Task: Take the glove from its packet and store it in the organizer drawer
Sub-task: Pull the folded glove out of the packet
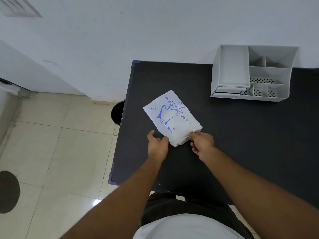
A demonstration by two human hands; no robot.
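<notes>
Filling the right half of the frame, your black table [241,144] runs from the white wall [138,31] down to your body at the bottom edge. Left of it lies the pale tiled floor [60,144], with a dark round bin [118,112] tucked against the table's left side.

Next in size, the grey organizer [253,73] stands at the upper right of the frame, against the wall. It has a large tray section on its left, smaller compartments on its right, some with perforated bottoms, and a shallow drawer [229,90] along its lower left front, which looks slightly pulled out.

The white glove packet [170,118] lies flat on the table at the centre of the frame, turned at an angle, printed in blue with a hand outline and the words "disposable polyethylene gloves". It sits well apart from the organizer.

Your left hand [158,144] touches the packet's lower left edge, thumb against it and fingers spread open. Your right hand [202,142] pinches the crumpled lower right corner of the packet between thumb and fingertips, the remaining fingers curled under. No single glove can be made out apart from the packet.
</notes>
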